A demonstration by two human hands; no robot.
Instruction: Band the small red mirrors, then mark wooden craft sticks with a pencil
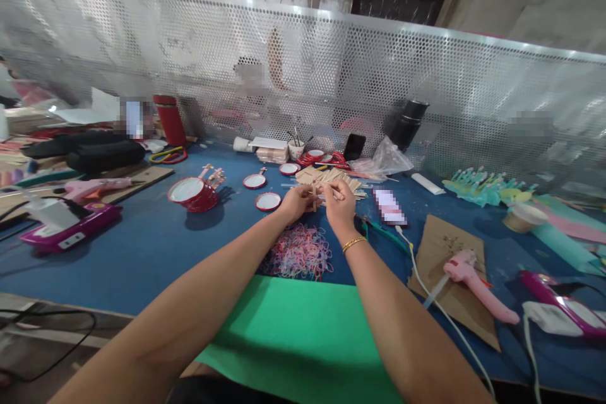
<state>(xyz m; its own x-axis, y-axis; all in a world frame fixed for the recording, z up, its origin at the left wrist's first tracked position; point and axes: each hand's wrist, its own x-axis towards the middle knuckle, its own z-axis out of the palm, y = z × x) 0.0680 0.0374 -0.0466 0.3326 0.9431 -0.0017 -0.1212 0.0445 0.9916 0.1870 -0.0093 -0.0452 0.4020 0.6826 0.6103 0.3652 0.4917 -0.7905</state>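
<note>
My left hand (294,202) pinches a small pale wooden stick (315,197), held upright in front of the stick pile. Close beside it on the right, my right hand (339,203) has its fingers closed together; what lies between them is too small to make out. Behind both hands spreads a heap of flat wooden sticks (307,175). A tangle of small coloured rubber bands (303,252) lies on the blue table just below my hands. To the left sit red-rimmed white discs (268,202), and a stack of similar discs with wooden handles (194,194).
A green sheet (303,334) covers the near edge. On the right are a phone (389,206), green-handled pliers (386,231), a white cable and a pink glue gun (483,287) on cardboard (435,243). A purple power strip (71,230) lies left. Perforated metal panels (189,44) stand behind.
</note>
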